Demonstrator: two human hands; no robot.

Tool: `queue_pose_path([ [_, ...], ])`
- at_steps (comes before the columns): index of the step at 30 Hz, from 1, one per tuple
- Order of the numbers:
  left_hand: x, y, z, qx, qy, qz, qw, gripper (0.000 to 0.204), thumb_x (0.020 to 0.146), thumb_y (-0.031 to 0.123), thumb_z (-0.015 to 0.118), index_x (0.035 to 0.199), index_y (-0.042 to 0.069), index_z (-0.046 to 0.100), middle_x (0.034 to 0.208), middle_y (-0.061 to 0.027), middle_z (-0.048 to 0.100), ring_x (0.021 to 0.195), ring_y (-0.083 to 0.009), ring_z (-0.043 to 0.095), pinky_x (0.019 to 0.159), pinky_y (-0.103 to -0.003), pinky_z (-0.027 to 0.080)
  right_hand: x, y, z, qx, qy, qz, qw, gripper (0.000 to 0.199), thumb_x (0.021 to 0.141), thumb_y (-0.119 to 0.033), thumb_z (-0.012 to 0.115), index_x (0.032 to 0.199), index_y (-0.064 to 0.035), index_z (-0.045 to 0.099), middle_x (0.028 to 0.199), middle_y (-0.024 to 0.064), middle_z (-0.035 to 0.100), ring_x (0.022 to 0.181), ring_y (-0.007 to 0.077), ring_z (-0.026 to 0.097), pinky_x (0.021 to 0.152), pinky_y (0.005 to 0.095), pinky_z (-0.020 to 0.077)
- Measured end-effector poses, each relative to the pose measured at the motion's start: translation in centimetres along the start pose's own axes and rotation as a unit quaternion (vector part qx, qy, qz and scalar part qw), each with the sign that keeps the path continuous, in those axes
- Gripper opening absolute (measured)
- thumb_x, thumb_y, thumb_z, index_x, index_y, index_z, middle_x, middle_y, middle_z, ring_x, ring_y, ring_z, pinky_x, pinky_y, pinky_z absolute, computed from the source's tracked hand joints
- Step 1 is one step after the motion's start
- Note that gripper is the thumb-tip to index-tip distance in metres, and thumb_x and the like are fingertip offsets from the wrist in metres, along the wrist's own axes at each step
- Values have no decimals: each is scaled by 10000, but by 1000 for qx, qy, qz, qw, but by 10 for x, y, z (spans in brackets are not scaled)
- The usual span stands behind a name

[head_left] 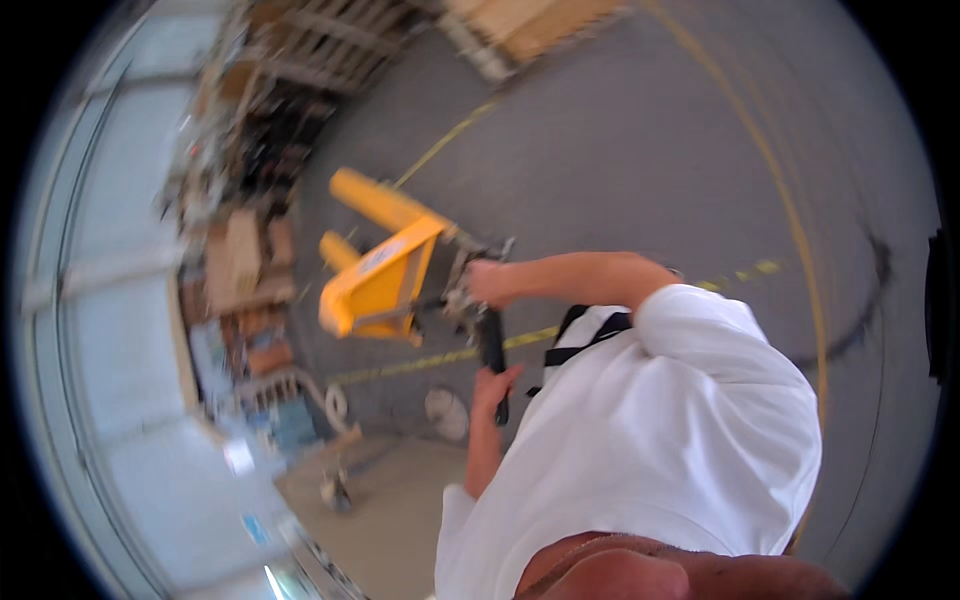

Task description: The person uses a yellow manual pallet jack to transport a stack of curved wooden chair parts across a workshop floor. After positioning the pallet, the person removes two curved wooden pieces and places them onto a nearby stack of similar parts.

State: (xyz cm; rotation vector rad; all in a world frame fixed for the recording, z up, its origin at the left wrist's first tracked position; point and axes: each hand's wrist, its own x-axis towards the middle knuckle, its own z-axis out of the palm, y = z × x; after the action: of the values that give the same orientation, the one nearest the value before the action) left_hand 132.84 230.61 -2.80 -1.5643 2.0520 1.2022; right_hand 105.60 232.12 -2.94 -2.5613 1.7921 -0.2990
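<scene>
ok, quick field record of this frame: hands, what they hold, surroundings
view: head camera, tilted and blurred
left hand: wrapped on the lower part of the black handle
right hand: gripping the top of the handle, arm bent across
held thing: yellow pallet jack, forks pointing away
clothing: white shirt, dark strap
floor: grey concrete floor with yellow painted lines
background: wooden pallets, cluttered shelving, too blurred for detail

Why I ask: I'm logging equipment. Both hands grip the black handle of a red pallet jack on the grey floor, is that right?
Not quite. The head view shows the pallet jack is yellow, not red. The left hand and right hand do grip its black handle, on the grey floor.
</scene>
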Motion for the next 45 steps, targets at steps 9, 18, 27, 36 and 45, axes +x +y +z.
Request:
queue_pose_path([
  [9,-141,161,6,-270,-116,-15,956,274,871,238,755,771,53,580,633,-58,541,556,-200,550,533,-354,472,-57,26,-169,-82,-57,9,995,237,793,-247,696,972,-119,785,946,41,746,878,255,670,802,431,443],
  [18,-173,416,84,-302,-181,-103,930,338,890,331,726,734,70,578,632,-63,544,594,-204,548,579,-342,443,-217,198,-288,-21,-61,5,998,193,775,-257,727,938,-161,766,890,3,736,886,237,674,801,408,427],
  [27,-189,521,263,-250,-102,-65,961,330,880,310,725,684,99,565,594,-54,537,545,-173,517,546,-324,419,-387,264,-259,-55,-30,37,997,183,771,-353,741,897,-224,779,924,-72,723,986,165,635,903,376,372],
  [36,-225,578,512,-250,-57,-78,963,360,875,335,738,684,88,560,567,-36,538,491,-149,507,496,-287,391,-647,293,-217,-78,-33,5,996,140,852,-288,671,936,-238,771,965,-53,727,1024,191,623,892,391,358],
  [45,-248,745,642,-294,-100,-90,946,431,882,426,749,701,76,577,602,-55,555,534,-158,536,520,-296,420,-804,404,-259,-43,-45,1,998,155,859,-271,668,946,-224,787,1004,-60,731,1076,172,599,999,366,327],
])
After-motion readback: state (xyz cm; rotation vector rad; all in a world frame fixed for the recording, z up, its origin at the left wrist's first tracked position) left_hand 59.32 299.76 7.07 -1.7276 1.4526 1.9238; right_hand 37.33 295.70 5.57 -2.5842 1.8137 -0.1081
